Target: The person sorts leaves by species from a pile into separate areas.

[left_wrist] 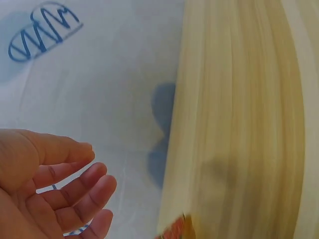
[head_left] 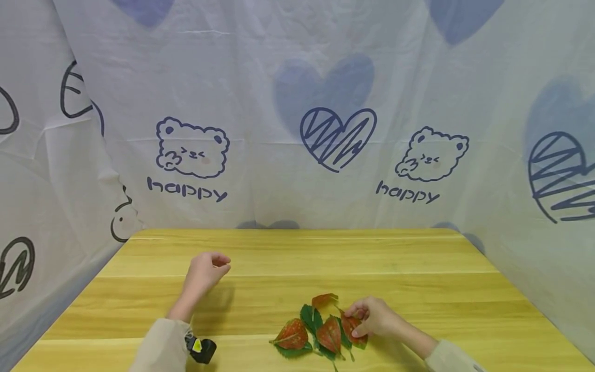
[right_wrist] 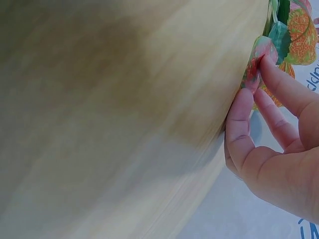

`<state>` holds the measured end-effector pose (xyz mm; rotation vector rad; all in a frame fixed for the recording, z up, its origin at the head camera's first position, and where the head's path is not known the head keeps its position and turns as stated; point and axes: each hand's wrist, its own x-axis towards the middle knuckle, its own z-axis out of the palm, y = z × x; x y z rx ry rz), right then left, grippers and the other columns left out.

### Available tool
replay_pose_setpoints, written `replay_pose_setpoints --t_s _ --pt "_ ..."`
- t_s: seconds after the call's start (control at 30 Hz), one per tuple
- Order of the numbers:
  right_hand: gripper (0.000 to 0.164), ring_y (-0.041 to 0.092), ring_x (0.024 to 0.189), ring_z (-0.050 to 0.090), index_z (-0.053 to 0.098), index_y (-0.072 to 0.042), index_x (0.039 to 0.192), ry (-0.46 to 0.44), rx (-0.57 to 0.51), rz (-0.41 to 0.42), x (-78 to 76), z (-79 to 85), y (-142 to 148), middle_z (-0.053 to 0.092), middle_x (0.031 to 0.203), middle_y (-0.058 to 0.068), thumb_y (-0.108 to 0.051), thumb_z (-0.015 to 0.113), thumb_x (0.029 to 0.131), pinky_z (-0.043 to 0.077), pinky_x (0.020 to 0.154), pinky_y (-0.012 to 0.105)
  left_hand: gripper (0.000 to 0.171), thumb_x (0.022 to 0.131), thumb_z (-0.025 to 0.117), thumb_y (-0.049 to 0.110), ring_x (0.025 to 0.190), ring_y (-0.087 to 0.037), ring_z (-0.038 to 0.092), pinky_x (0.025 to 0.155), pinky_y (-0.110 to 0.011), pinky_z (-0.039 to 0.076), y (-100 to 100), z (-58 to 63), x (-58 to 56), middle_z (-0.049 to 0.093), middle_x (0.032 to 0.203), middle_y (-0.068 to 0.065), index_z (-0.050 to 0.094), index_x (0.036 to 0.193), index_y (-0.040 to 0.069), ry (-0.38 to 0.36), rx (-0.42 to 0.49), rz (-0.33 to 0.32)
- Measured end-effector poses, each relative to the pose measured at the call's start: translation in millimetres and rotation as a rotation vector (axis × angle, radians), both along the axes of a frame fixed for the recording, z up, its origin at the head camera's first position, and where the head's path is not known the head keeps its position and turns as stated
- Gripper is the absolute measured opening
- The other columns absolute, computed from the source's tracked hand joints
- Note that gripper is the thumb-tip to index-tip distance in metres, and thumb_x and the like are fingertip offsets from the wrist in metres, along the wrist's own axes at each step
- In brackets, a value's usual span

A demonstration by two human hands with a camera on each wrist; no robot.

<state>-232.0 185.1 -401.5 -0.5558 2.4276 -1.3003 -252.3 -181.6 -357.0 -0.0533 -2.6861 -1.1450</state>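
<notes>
A small heap of red and green leaves lies near the table's front edge, right of the middle. My right hand (head_left: 377,318) pinches the red leaf (head_left: 354,326) at the heap's right side, its thumb and fingertips on the leaf, as the right wrist view also shows. Left of it lie another red leaf (head_left: 330,335), a green leaf (head_left: 311,318), a curled red leaf (head_left: 324,300) and a broad red leaf (head_left: 293,335). My left hand (head_left: 206,271) hovers over the table's left part, fingers loosely bent, with nothing in them.
The wooden table (head_left: 395,258) reaches back to a white cloth (head_left: 260,170) printed with hearts and bears. More of this cloth hangs along the left and right sides. A black strap device (head_left: 202,350) is on my left wrist.
</notes>
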Motion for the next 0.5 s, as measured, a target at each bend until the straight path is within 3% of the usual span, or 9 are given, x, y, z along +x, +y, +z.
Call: replay_pose_setpoints --t_s 0.5 --pt "0.033 0.013 0.056 0.041 0.062 0.008 0.097 0.004 -0.011 -0.001 0.4 -0.1 0 0.047 0.080 0.009 0.008 0.073 0.065 0.041 0.044 0.018 0.008 0.080 0.065 0.003 0.069 -0.015 0.054 0.060 -0.030 0.046 51 4.2 24.2 0.062 0.078 0.000 0.068 0.087 0.005 0.058 0.074 -0.229"
